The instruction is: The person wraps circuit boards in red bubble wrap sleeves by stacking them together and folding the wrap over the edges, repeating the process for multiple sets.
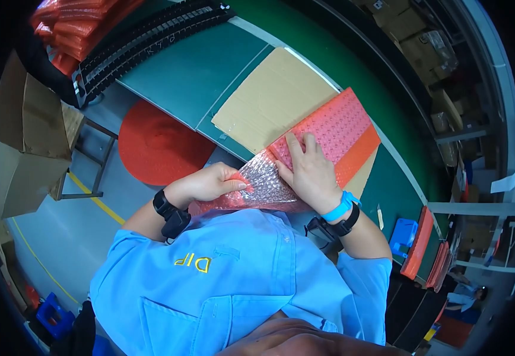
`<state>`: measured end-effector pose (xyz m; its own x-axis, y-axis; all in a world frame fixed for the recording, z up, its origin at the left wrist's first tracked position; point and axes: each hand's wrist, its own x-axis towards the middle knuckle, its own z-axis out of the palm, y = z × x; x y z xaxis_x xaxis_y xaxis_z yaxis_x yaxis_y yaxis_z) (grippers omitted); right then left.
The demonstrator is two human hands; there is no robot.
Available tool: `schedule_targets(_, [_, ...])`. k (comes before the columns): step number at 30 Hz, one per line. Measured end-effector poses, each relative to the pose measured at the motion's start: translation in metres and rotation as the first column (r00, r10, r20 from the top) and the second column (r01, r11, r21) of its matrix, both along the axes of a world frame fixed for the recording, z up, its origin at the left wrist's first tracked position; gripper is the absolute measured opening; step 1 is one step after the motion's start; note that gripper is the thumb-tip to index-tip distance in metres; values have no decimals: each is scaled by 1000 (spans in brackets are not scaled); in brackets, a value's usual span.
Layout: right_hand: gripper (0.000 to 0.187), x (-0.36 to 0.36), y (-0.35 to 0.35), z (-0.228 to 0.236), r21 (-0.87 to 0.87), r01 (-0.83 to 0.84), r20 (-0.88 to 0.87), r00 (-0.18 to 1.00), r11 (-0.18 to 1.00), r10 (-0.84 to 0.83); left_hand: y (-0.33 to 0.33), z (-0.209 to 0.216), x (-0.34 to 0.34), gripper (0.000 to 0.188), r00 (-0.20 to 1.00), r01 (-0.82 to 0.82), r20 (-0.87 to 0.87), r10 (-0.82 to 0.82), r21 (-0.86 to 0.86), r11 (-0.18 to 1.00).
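Note:
A sheet of red bubble wrap (328, 123) lies slantwise over a flat piece of brown cardboard (269, 89) on the green table. One end of it is a flat, layered rectangle, while a shiny loose part (263, 181) hangs over the table's near edge toward my body. My left hand (213, 181) is closed, pinching the loose part's left edge between thumb and fingers. On the rectangle's near end rests my right hand (312, 172), its fingers spread and pressing on the film. What lies inside the wrap, if anything, is hidden.
Left of the table stand a large red roll (156, 142) and an open cardboard box (29, 136). A black slotted rack (150, 50) lies at the far left, with red bubble packaging behind. At right are a blue tray (403, 236) and a red wrapped strip (417, 243).

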<state>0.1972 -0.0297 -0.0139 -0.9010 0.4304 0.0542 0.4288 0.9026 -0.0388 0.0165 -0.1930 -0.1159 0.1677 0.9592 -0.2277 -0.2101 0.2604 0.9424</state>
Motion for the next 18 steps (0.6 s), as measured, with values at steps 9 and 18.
schedule_targets(9, [60,-2,5,-6,-3,-60,52,997,998,60,1,18,-18,17,905,145,-403,-134,-2,989])
schedule_targets(18, [69,20,5,-5,-279,-55,-182,983,959,3,76,76,15,21,517,224,-646,562,735,639])
